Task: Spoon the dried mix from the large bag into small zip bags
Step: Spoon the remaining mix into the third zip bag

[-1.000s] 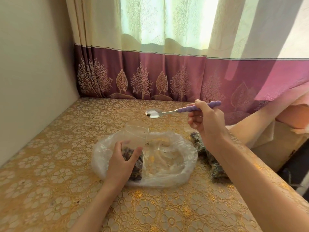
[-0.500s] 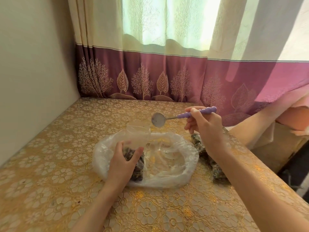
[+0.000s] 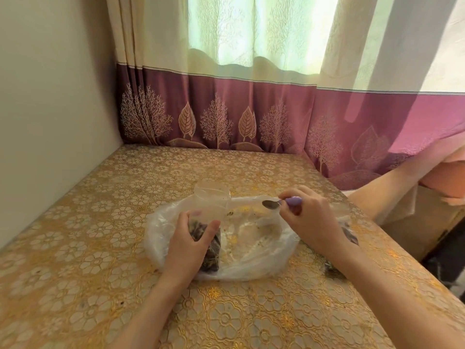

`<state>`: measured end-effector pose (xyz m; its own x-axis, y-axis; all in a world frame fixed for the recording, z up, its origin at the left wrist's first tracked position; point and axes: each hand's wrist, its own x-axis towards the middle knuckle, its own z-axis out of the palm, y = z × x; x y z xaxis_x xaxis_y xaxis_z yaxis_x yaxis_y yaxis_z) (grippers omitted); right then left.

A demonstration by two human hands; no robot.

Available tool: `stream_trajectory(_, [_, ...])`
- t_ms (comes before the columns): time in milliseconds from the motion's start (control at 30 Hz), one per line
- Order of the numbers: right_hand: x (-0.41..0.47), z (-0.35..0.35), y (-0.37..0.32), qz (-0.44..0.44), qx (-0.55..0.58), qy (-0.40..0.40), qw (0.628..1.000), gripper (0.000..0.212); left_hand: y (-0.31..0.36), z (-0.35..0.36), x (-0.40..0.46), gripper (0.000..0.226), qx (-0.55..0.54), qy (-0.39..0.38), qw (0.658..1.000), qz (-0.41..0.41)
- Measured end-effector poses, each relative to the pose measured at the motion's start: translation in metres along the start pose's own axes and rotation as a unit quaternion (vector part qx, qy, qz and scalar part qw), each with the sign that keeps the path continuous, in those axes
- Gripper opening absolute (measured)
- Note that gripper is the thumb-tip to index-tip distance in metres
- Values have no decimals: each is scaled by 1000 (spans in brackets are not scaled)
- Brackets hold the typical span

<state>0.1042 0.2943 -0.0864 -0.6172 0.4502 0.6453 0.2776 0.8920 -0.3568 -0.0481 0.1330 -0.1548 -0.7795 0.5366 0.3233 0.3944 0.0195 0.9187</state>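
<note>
1. left hand [image 3: 187, 244] curled round a small zip bag [image 3: 210, 217], thumb on the right side, fingers on the left; bag stands upright, lower part packed with dark dried mix [image 3: 210, 245], clear top open and sticking up past the hand
2. small bag sits inside the large bag [image 3: 251, 250], which lies flattened and spread open on the table [image 3: 75, 248]; only a few dark crumbs and yellowish specks on its film
3. right hand [image 3: 308, 220] grips a spoon [image 3: 271, 204] by its purple handle, fingers wrapped round it, most of the handle hidden
4. spoon bowl points left, hovering low over the far-right part of the large bag, just right of the small bag's mouth; bowl looks empty, but it's blurred, can't be sure
5. filled dark bags [image 3: 348, 231] lie on the table behind the right wrist, mostly hidden
6. curtain [image 3: 251, 109] hangs at the table's far edge, wall [image 3: 50, 96] on the left
</note>
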Motion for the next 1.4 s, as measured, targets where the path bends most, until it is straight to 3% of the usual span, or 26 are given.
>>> stream_trajectory(100, [-2,3,-3,43,47,70,996,10,1,-1,0,52,-5,2,1000,1])
stream_trajectory(233, [-3,0,-5,147,230,139,952,23,12,-1,-1,46,-32,10,999,3])
stream_trajectory(367, [-5,1,-14,185,391,115,894,39,38,-12,1,39,-110,27,993,19])
stream_trajectory(467, [-13,14,-23,205,445,71,869,40,52,-29,7,34,-160,65,985,0])
stream_trajectory(567, [-17,28,-32,221,451,40,864,35,56,-50,19,23,-171,99,979,-51])
stream_trajectory(800, [-15,52,-54,203,426,3,882,40,33,-96,21,20,-107,67,984,-124])
stream_trajectory(1033, [-20,69,-71,185,416,-40,889,44,28,-124,19,22,-102,0,971,-216])
stream_trajectory(1200, [-25,74,-77,199,411,-33,889,44,28,-125,14,25,-52,-109,955,-270])
stream_trajectory(1400, [-33,80,-90,207,423,-40,881,42,26,-119,13,24,-49,-111,960,-252])
